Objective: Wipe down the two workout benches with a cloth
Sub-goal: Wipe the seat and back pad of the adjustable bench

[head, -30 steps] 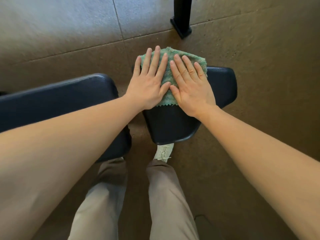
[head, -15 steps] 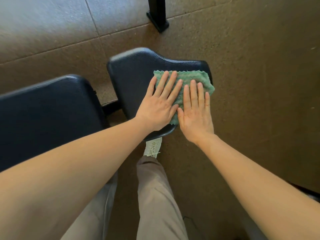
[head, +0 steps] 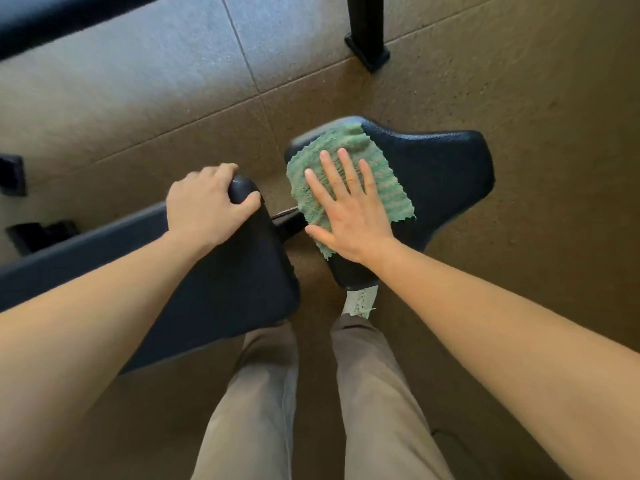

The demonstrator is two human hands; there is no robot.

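Observation:
A green cloth (head: 377, 168) lies spread on the left part of the black seat pad (head: 440, 174) of a workout bench. My right hand (head: 349, 209) presses flat on the cloth, fingers apart and pointing away from me. The long black back pad (head: 221, 289) of the same bench runs off to the left. My left hand (head: 204, 202) curls over that pad's far right corner, thumb on top. A gap with a dark frame bar (head: 287, 220) separates the two pads.
A black upright post with its foot (head: 367, 46) stands on the floor beyond the seat. A dark padded edge (head: 69, 19) crosses the top left. Dark frame parts (head: 38, 233) sit at the left. My legs and a white shoe (head: 360, 301) are below the seat.
My left hand left the cloth and took hold of the back pad's corner. My right hand slid the cloth from the seat's right side to its left.

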